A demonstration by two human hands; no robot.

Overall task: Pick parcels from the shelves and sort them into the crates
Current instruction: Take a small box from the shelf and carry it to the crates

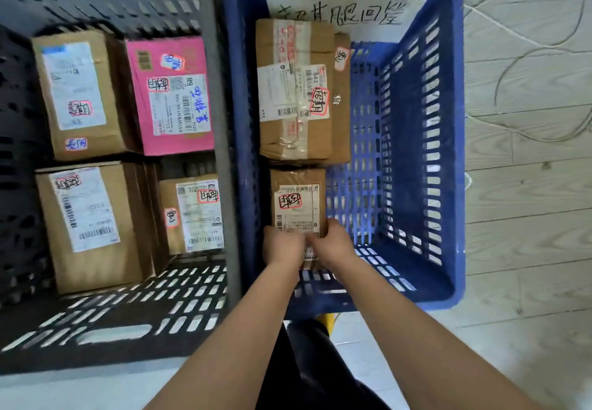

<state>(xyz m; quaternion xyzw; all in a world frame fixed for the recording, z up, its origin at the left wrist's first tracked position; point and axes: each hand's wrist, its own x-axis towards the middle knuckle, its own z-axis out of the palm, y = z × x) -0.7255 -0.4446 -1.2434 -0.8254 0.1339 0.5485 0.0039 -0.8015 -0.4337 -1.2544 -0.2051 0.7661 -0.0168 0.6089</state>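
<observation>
Where pale plank floor (528,217) shows, blue crate (448,153) sits.

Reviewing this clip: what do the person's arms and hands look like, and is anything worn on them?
Both forearms are bare to the bottom of the picture: no sleeves, gloves, watch or rings show. The left hand and right hand are bare too. Dark clothing shows between the arms, low in the picture.
</observation>
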